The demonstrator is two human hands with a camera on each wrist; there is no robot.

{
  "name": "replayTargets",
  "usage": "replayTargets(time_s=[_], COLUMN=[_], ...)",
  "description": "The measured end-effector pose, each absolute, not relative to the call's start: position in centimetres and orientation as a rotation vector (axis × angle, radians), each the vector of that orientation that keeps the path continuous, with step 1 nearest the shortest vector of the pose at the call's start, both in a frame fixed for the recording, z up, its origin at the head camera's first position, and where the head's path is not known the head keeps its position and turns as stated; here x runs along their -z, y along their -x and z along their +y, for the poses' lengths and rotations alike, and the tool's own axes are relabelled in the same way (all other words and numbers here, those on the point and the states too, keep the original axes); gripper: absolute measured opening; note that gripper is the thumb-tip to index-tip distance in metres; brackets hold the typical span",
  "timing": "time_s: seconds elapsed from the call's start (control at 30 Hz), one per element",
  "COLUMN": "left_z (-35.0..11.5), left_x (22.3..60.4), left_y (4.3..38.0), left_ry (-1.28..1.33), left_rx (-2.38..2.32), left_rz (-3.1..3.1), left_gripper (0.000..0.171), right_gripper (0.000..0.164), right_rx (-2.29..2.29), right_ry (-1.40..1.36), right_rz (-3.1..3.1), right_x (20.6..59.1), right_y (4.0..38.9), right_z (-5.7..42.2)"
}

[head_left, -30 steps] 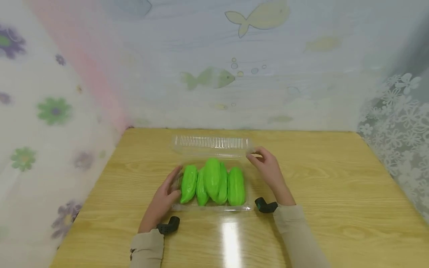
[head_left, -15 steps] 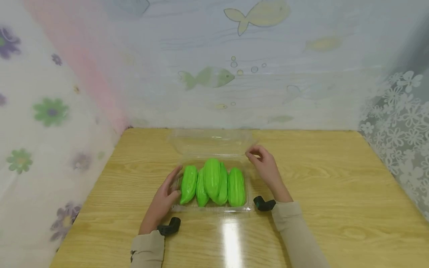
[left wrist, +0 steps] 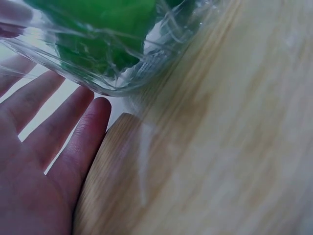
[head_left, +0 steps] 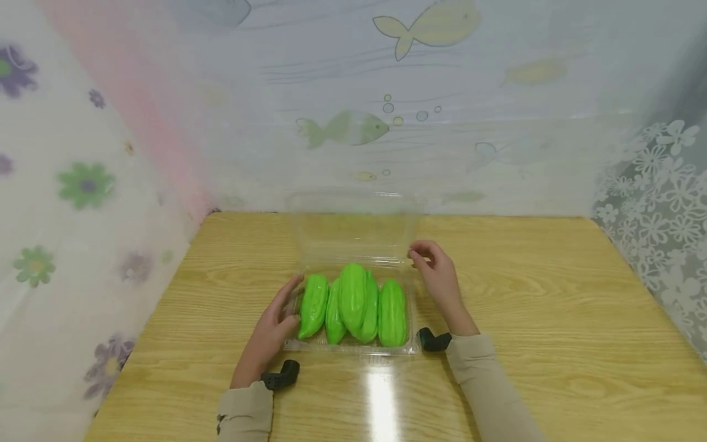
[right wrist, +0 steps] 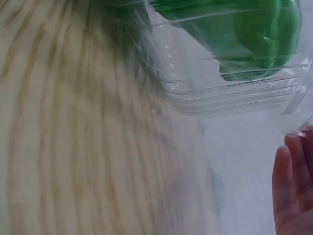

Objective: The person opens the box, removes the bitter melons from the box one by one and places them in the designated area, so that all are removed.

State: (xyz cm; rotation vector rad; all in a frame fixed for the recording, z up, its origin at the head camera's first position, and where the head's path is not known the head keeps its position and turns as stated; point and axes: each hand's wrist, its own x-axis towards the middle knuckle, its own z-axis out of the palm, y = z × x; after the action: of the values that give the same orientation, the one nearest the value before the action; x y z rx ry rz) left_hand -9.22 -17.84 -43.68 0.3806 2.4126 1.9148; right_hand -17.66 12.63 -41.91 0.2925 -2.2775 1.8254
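Note:
A clear plastic clamshell box [head_left: 359,350] lies on the table in the head view, its hinged lid [head_left: 353,227] standing up at the back. Several bright green, ridged, long vegetable-like pieces [head_left: 392,313] lie in it, one on top of others. My left hand [head_left: 270,334] is at the box's left side; its straight fingers [left wrist: 68,127] touch the wall in the left wrist view. With curled thumb and forefinger, my right hand [head_left: 439,279] pinches the lid's right edge near the hinge. In the right wrist view its fingertips [right wrist: 293,139] meet the clear plastic.
The wood-grain table [head_left: 525,294] reaches out on both sides of the box. Behind it hangs a pale curtain [head_left: 469,159] with fish drawings, and a flowered curtain [head_left: 110,233] runs along the left. Black wrist cameras [head_left: 434,339] sit near both cuffs.
From lying low behind the box, the lid has swung up to a steeper angle. Both hands keep almost the same places, and the green pieces stay put in the box.

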Motion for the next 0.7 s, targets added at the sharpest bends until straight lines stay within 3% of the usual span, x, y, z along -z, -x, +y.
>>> replayTargets(time_s=[0.7], left_z=[-18.0], left_x=[44.1], left_y=[9.3], left_ry=[-0.370], left_rx=[-1.863], left_rz=[2.437], left_gripper=[0.060], right_gripper=[0.029], right_rx=[-1.931], right_ry=[-0.381], right_rz=[-2.278], right_x=[43.3], right_y=[19.6], right_z=[12.9])
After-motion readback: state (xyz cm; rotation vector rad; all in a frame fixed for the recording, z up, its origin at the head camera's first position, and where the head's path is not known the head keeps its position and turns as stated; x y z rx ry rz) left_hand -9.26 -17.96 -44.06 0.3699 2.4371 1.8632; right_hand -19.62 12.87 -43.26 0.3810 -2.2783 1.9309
